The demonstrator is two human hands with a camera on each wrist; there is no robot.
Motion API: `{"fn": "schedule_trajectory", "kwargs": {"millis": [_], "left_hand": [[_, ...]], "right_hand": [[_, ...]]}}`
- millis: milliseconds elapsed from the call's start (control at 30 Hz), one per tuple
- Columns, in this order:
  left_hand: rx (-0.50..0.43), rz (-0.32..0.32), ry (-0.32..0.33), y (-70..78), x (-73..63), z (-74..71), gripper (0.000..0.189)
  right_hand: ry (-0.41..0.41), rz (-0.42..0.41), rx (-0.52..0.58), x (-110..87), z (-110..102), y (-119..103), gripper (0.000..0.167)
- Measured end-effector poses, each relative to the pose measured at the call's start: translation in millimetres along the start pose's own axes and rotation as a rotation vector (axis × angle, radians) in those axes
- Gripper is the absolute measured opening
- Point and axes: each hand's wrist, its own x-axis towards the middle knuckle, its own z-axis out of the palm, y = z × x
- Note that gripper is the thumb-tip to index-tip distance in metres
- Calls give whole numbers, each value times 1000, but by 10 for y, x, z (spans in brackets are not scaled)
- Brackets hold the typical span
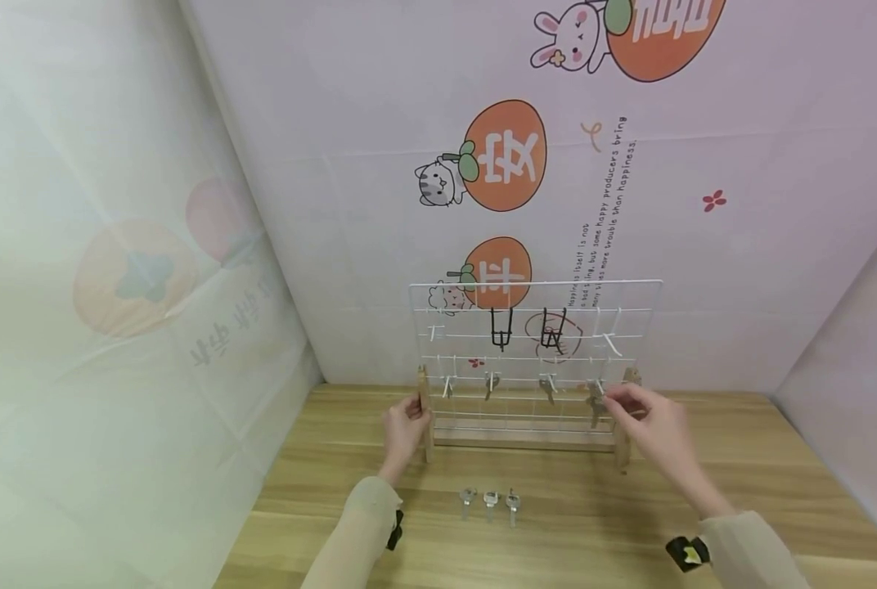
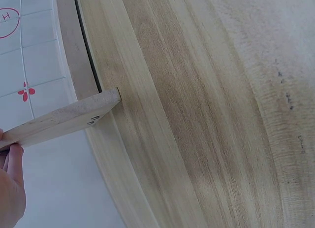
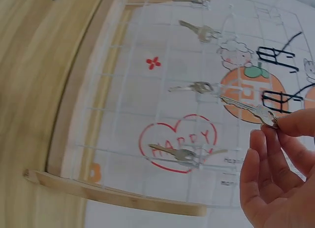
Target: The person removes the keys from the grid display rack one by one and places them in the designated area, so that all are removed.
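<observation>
A white wire grid rack (image 1: 527, 427) stands in a wooden frame on the table. My left hand (image 1: 403, 427) holds the rack's left wooden post (image 1: 424, 388); in the left wrist view its fingers (image 2: 15, 164) show at that post. Between thumb and fingertips, my right hand (image 1: 652, 417) pinches a key (image 3: 253, 110) by its head, near the rack's right side. Several keys hang on a row of white hooks, among them one key (image 3: 179, 153) at the right end and another key (image 3: 199, 87) beside it. Three keys (image 1: 490, 501) lie in a row on the table before the rack.
Two black wire hooks (image 1: 501, 329) hang higher on the grid. A white hook (image 1: 611, 343) juts out at the upper right. Behind the rack stands a printed cloth backdrop (image 1: 365, 245), with another sheet (image 1: 114, 393) on the left. The table (image 1: 571, 523) has wood grain.
</observation>
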Motion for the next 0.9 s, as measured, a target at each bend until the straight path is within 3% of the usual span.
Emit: {"fn": "schedule_trajectory", "kwargs": {"millis": [500, 900], "left_hand": [[-4, -6, 4, -24, 8, 12, 30], [8, 24, 15, -24, 1, 11, 28]], "right_hand": [[-138, -13, 22, -393, 616, 193, 3], [-342, 92, 56, -610, 957, 381, 5]]}}
